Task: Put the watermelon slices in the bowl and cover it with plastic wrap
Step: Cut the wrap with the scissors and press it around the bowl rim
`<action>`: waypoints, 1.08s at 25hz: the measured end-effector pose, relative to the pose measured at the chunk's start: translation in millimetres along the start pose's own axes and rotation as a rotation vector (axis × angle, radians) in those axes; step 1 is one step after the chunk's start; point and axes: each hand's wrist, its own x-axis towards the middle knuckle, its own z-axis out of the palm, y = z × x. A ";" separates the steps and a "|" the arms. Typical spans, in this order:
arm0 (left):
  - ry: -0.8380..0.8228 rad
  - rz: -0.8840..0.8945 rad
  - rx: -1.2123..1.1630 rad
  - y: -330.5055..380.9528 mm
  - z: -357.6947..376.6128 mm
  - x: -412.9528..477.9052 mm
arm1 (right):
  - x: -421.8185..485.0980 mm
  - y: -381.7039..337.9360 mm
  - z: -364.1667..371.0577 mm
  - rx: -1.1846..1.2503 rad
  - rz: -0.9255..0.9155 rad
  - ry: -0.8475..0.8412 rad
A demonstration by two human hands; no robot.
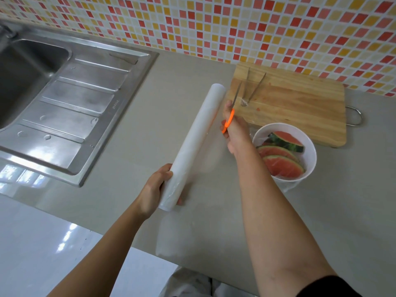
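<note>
A white bowl point(308, 146) on the counter holds three watermelon slices point(282, 166), and clear film lies over it and hangs down its near side. A long white roll of plastic wrap point(197, 133) lies on the counter left of the bowl. My left hand point(154, 189) grips the roll's near end. My right hand point(232, 129) holds orange-handled scissors point(228, 120) between the roll and the bowl, blades pointing away over the film stretched there.
A wooden cutting board point(300, 108) with metal tongs point(250, 88) on it lies behind the bowl by the tiled wall. A steel sink point(70, 97) with a drainboard fills the left. The counter edge runs along the lower left, floor below.
</note>
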 end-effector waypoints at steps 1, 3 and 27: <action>-0.004 -0.007 -0.029 -1.6 -3.3 -1.4 | -1.0 -0.1 1.5 -0.016 -0.015 0.006; -0.014 -0.032 -0.122 -4.5 -9.0 -4.9 | -6.7 1.8 4.8 -0.089 -0.036 0.022; 0.060 0.051 0.585 5.1 -65.0 -5.8 | -114.5 52.0 -1.8 -1.122 -0.283 0.086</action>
